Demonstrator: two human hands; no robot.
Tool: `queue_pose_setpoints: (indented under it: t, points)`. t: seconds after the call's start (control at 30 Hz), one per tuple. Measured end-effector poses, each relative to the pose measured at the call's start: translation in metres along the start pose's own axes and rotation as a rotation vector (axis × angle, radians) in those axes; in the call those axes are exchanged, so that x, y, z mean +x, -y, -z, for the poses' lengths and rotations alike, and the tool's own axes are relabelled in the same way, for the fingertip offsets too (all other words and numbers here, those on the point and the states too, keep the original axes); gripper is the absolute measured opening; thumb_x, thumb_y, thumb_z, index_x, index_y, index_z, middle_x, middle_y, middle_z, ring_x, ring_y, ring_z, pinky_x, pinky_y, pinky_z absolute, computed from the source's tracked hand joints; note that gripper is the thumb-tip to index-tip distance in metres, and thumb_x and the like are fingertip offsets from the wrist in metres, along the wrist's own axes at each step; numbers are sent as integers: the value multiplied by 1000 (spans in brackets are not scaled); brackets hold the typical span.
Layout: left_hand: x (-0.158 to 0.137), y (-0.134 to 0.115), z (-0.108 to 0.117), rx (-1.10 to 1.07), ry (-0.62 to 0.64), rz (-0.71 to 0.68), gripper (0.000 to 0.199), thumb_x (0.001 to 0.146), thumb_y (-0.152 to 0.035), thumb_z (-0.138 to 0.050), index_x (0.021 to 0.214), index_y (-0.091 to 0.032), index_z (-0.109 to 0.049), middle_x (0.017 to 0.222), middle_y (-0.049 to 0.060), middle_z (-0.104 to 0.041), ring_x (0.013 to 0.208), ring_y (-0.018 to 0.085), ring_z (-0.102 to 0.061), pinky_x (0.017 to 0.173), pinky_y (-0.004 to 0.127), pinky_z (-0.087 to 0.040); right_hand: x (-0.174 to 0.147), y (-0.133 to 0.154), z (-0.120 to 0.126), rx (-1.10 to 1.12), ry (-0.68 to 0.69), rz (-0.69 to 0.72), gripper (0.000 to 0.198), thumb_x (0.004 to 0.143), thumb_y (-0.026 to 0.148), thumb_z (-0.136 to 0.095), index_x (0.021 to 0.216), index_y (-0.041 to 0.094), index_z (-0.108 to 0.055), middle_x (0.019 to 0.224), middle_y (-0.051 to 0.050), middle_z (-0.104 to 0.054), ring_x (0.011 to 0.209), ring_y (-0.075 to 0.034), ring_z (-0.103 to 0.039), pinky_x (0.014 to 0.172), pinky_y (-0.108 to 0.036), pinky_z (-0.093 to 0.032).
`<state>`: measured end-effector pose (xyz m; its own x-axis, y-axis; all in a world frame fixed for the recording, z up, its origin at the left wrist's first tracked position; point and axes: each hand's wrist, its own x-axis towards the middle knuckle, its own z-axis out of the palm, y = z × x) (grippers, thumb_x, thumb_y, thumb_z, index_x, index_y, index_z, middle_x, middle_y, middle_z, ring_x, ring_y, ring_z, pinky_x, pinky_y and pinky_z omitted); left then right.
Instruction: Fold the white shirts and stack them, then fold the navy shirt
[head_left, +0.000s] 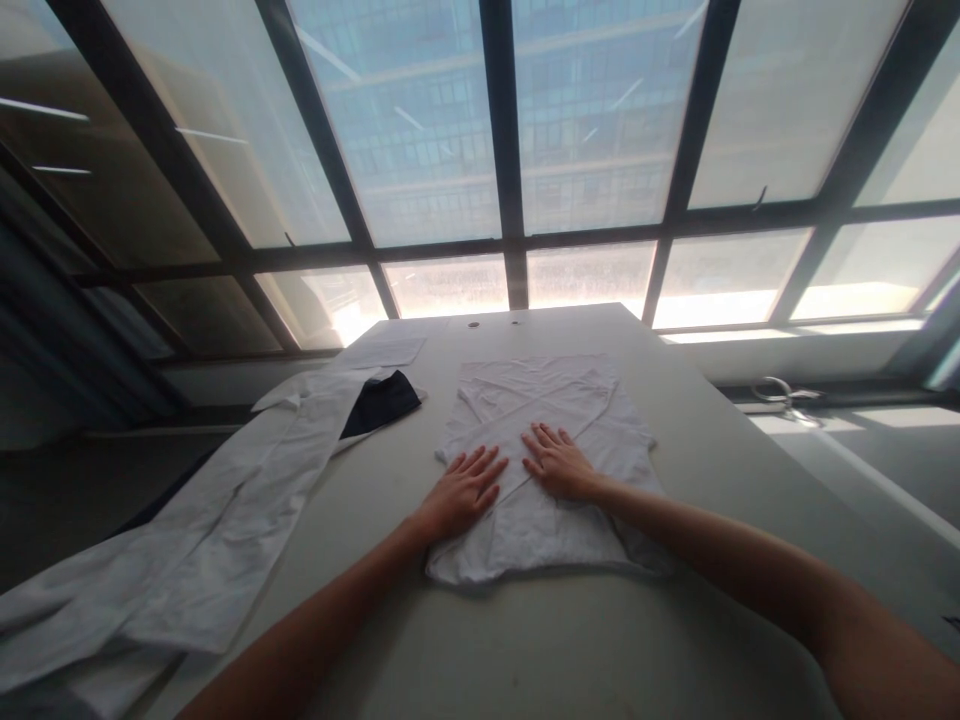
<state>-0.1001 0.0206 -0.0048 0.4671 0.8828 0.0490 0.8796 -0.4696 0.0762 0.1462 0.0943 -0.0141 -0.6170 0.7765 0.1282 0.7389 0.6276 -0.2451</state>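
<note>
A white garment (540, 400), its sleeves folded across the middle, lies spread on the white table (510, 650). My left hand (463, 492) rests flat on its left part with the fingers spread. Palm down, my right hand (556, 462) presses on the middle of the cloth, fingers stretched out. The two hands are close together but apart, and neither grips the fabric. Creases run across the garment around the fingers, and its near edge is slightly rumpled. The cloth under both palms is hidden.
White clothing (247, 510) hangs over the table's left edge, with a dark navy cloth (382, 402) by it. A white sheet (386, 350) lies at the back left. Small round objects (473, 324) sit near the far edge, before large windows. A metal stand (787, 395) is at right.
</note>
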Motion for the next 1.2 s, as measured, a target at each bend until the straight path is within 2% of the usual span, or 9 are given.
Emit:
queue_pose_setpoints:
  t: [0.13, 0.3, 0.53, 0.7, 0.8, 0.93, 1.03, 1.1, 1.2]
  points:
    - [-3, -14, 0, 43, -16, 36, 53, 106, -46, -31, 157, -31, -33, 165, 2, -25, 152, 26, -21, 122, 52, -19, -5, -4, 2, -11, 7, 35, 65, 103, 52, -28, 158, 17, -32, 165, -15, -21, 153, -28, -16, 121, -51, -13]
    - [-6, -47, -1, 95, -39, 104, 52, 105, -38, -35, 156, -26, -37, 163, 6, -29, 151, 30, -24, 120, 58, -21, -15, -14, 8, -14, 26, 96, 64, 104, 52, -27, 158, 17, -32, 166, -14, -20, 153, -27, -14, 122, -52, -13]
    - [4, -85, -16, 136, -160, 200, 52, 104, -39, -33, 154, -27, -40, 162, 6, -33, 151, 31, -23, 121, 60, -15, -21, -43, 13, -8, 40, 188, 63, 105, 55, -24, 158, 23, -32, 165, -10, -22, 153, -25, -16, 122, -50, -13]
    - [18, -100, -20, 92, -111, 198, 56, 104, -40, -31, 156, -21, -36, 163, 9, -29, 153, 31, -15, 121, 62, -9, -20, -76, 22, 11, 87, 269, 59, 106, 52, -28, 158, 25, -30, 165, -7, -22, 153, -22, -14, 123, -47, -12]
    - [20, -104, -20, 58, -78, 179, 58, 104, -40, -31, 157, -17, -35, 164, 10, -26, 154, 31, -14, 122, 61, -9, -20, -85, 26, 20, 105, 292, 58, 106, 51, -30, 159, 27, -27, 165, -6, -20, 153, -21, -13, 123, -47, -10]
    - [15, -103, -15, 6, -28, 138, 59, 103, -42, -34, 157, -17, -34, 164, 11, -26, 152, 31, -19, 121, 60, -17, -21, -84, 28, 31, 107, 304, 57, 106, 49, -31, 159, 27, -27, 165, -5, -21, 153, -20, -12, 124, -47, -9]
    - [15, -90, -6, -25, -21, 121, 54, 103, -40, -38, 153, -21, -42, 161, 10, -34, 150, 31, -28, 120, 57, -24, -23, -78, 30, 51, 94, 298, 56, 106, 47, -30, 158, 24, -32, 164, -7, -24, 153, -19, -15, 124, -46, -10]
    - [20, -73, 2, -43, -58, 121, 50, 103, -37, -38, 149, -21, -47, 159, 10, -39, 148, 29, -32, 120, 53, -27, -29, -73, 33, 74, 56, 258, 57, 106, 45, -29, 157, 21, -33, 163, -9, -27, 152, -19, -18, 124, -45, -13]
    - [35, -31, 13, -56, -149, 86, 49, 103, -36, -39, 148, -18, -49, 157, 12, -41, 148, 28, -33, 121, 50, -27, -51, -63, 36, 110, -44, 83, 59, 104, 42, -33, 157, 16, -34, 161, -14, -31, 151, -22, -25, 122, -46, -20]
